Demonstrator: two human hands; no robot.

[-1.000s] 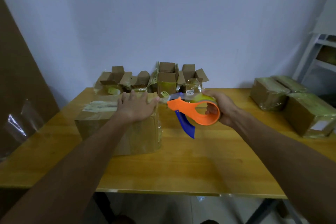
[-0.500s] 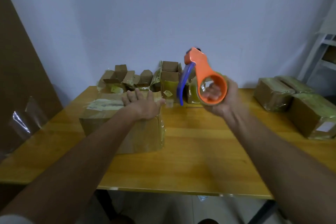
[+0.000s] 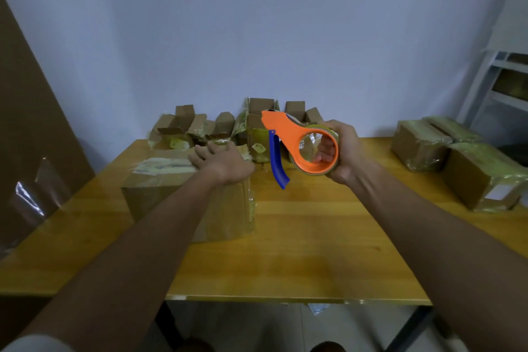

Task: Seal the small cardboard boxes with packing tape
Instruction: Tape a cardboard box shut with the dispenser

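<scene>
The left hand (image 3: 221,161) lies flat, fingers straight, on the brown cardboard box (image 3: 188,194) at the table's left, likely steadying it. The right hand (image 3: 341,151), fingers curled through its ring, grips the orange tape dispenser with blue blade guard (image 3: 288,137) raised just right of the box, seemingly between tape passes.

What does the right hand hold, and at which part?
The right hand grips the orange tape dispenser at its ring, fingers through the hole.

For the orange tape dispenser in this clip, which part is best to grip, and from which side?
Grip the round ring end of the tape dispenser, coming from its right side, away from the blade tip. The ring is open, so fingers can pass through it and curl round the tape roll, as the right hand does here. The blue lever and pointed tip then face the box under the left hand.
</scene>
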